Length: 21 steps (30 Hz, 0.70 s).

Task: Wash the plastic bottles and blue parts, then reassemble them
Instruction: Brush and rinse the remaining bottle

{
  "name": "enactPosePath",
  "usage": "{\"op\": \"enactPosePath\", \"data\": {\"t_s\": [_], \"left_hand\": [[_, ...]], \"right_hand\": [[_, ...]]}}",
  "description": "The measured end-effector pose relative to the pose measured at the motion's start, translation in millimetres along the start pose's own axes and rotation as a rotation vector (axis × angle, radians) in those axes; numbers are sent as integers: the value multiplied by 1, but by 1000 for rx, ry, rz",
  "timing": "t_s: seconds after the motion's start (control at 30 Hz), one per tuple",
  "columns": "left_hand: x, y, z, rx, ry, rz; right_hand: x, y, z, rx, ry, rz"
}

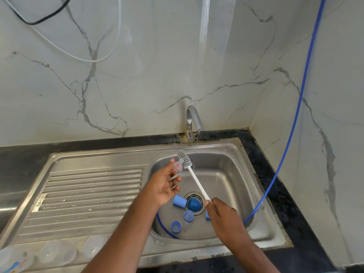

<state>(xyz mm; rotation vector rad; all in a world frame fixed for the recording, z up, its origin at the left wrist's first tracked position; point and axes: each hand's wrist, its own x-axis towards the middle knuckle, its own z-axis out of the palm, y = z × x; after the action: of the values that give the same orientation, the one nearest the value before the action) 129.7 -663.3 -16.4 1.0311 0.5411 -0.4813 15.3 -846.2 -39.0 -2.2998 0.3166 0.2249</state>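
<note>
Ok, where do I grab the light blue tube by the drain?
I'd pinch the light blue tube across its curved wall from above, near its left end: it lies on its side, and the dark blue dome crowds its right end.

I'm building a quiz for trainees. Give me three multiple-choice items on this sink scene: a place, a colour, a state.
1. Where does the dark blue dome lie? A) on the drain strainer B) on the draining board C) on the counter
2. What colour is the brush handle? A) blue B) white C) black
3. The tap is: A) off B) running thinly C) capped
Answers: A, the dome sits over the drain; B, the right hand grips a white handle; B, a thin stream falls from the spout.
</note>
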Motion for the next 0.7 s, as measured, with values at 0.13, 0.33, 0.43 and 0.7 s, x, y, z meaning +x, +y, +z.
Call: {"op": "enactPosePath", "data": {"t_s": [0.13,0.33,0.43,0.7], "left_hand": [[8,1,1,-92,89,74],[10,-1,2,-54,93,200],[8,-8,4,1,27,208],[8,11,-12,-143,-42,237]], "right_hand": [[0,5,3,20,-28,-23],[2,6,14,168,-56,-14],[11,5,12,156,-34,7],[11,9,-1,68,6,-32]]}}
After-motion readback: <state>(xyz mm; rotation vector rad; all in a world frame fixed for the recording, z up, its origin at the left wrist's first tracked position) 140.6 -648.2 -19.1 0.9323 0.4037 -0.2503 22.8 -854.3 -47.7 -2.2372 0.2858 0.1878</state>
